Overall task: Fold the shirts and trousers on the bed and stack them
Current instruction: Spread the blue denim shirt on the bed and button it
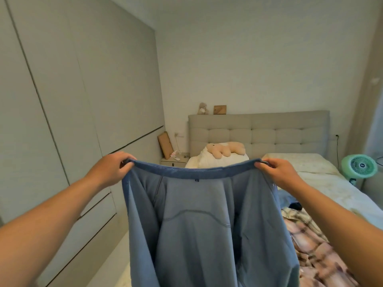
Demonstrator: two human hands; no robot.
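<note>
Two hands up in the middle of the frame, holding blue trousers [203, 224] by the waistband. Left hand [109, 168] pinched tight on the left end of the band, right hand [277, 172] pinched tight on the right end, each grip closed on the cloth. Trousers hanging down in the air from the band to the bottom edge of the frame, legs dropping out of view, not lying on the bed [331, 189] yet. Soft, floppy cloth, probably light, easy to bend, not likely to break or slip. Best places to hold: the two ends of the waistband, just like now, so the legs hang straight. Probably next: bring the two ends together to lay one leg on the other, then lower onto the bed. More clothes at the lower right of the frame: a checked shirt [310, 245] in a crumpled heap on the bed. Beyond, near the top of the bed, a tan plush toy [224, 149] on a pillow. Green fan [359, 167] at the right edge.
</note>
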